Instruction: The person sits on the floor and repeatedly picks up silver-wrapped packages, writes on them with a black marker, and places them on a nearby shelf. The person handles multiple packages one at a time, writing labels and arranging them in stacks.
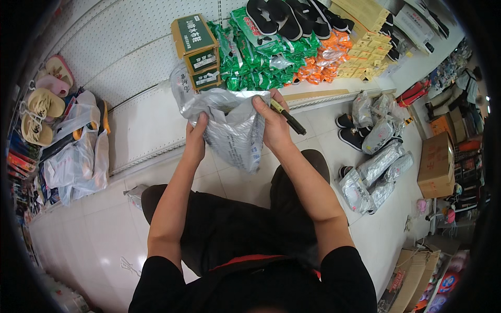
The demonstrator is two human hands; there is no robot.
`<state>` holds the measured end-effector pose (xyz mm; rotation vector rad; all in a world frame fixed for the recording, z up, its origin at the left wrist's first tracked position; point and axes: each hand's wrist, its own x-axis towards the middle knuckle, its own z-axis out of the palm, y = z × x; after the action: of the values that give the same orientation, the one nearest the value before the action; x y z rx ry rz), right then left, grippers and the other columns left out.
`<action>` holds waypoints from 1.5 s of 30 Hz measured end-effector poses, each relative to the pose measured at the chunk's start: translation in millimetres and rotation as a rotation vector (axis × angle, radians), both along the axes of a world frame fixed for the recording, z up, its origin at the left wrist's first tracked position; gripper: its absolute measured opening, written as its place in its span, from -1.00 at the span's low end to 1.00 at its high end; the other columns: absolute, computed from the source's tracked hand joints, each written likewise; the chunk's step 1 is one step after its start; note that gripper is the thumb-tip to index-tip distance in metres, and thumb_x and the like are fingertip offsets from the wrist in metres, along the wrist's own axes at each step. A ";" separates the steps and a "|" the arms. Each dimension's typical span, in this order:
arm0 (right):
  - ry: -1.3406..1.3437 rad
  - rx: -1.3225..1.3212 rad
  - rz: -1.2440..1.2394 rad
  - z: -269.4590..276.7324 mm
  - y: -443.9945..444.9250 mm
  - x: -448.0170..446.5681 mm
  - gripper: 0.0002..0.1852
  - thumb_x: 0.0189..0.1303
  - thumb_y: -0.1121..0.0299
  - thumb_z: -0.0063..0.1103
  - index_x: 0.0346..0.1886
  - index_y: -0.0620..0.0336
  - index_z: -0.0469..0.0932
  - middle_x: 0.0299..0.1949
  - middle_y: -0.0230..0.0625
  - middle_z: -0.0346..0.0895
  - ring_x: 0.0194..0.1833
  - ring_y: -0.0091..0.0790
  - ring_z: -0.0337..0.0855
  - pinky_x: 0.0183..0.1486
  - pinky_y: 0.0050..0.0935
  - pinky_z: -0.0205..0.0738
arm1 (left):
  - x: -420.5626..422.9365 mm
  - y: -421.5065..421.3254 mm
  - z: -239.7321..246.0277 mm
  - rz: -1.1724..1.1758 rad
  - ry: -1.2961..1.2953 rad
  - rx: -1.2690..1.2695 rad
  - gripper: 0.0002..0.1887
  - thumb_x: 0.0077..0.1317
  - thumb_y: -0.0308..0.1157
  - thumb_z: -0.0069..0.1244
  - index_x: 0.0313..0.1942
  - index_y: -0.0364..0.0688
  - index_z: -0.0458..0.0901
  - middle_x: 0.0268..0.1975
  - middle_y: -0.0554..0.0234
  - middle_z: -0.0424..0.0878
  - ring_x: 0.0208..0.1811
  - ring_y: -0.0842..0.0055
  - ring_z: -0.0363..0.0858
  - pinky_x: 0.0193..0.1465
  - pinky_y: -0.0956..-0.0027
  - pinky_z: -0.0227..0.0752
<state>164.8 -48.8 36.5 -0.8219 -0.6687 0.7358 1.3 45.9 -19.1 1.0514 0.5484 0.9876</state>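
Note:
A silvery grey plastic bag [235, 135] with print on it hangs between my two hands, its mouth gaping toward the shelf. My left hand [196, 139] grips the bag's left side, thumb on top. On the right side, my right hand [276, 121] pinches the rim and also holds a black marker pen [289, 116], which points down to the right. What the bag contains is hidden. Just behind it, another clear-and-grey plastic package [182, 84] lies on the shelf beside green-and-tan shoe boxes [197, 51].
Green plastic packets [254, 58], orange packets [325, 58] and yellow boxes [368, 54] are stacked on the white shelf [137, 129], black slippers [274, 17] on top. Bagged shoes [375, 168] lie on the floor at right, near a cardboard box [436, 166]. Sandals [43, 101] hang at left.

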 end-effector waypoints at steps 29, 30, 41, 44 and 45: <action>0.534 0.058 -0.182 -10.4 11.6 -24.4 -0.69 0.14 0.23 0.31 -0.31 0.04 0.31 -0.39 -0.56 0.29 -0.30 -0.63 0.26 -0.24 -0.57 0.20 | 38.0 -54.4 -54.8 -0.038 0.088 0.084 0.09 0.02 -0.53 0.24 0.43 -0.10 -0.23 0.43 0.09 -0.04 0.43 0.26 0.03 0.44 0.20 -0.05; 0.423 0.070 -0.104 -11.1 13.5 -24.0 -0.70 0.15 0.23 0.29 -0.33 0.03 0.30 -0.41 -0.57 0.26 -0.31 -0.64 0.23 -0.24 -0.59 0.17 | 39.1 -54.8 -54.6 -0.045 0.075 0.049 0.06 0.05 -0.47 0.23 0.43 -0.07 -0.23 0.44 0.10 -0.07 0.44 0.26 0.01 0.43 0.19 -0.01; 0.475 0.265 0.110 18.2 -4.3 -34.2 -0.81 0.29 0.37 0.15 -0.23 0.05 0.30 0.02 -0.21 0.58 0.04 -0.43 0.47 0.17 -0.38 0.30 | 27.7 -27.0 -58.8 0.145 0.171 0.201 0.05 0.03 -0.42 0.20 0.42 -0.14 -0.22 0.39 0.01 0.03 0.39 0.20 0.06 0.41 0.14 0.01; 0.391 0.359 0.219 28.4 -9.7 -33.6 -0.80 0.28 0.37 0.16 -0.26 0.09 0.29 0.05 -0.26 0.56 -0.01 -0.44 0.48 0.12 -0.39 0.34 | 14.8 -7.2 -49.8 -0.016 -0.029 0.347 -0.06 0.10 -0.22 0.13 0.40 -0.18 -0.10 0.36 0.06 0.11 0.36 0.22 0.14 0.39 0.15 0.06; 0.247 0.306 0.195 30.6 -10.7 -31.9 -0.81 0.27 0.39 0.16 -0.24 0.11 0.30 0.05 -0.25 0.56 0.00 -0.43 0.49 0.12 -0.38 0.34 | 12.0 -1.7 -46.0 -0.095 -0.088 0.208 -0.13 0.13 -0.15 0.07 0.38 -0.18 -0.02 0.33 0.08 0.17 0.34 0.24 0.19 0.37 0.16 0.10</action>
<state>132.9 -59.6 67.1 -0.3809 -0.6243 0.8694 13.3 44.2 -65.1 1.2011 0.3256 1.0164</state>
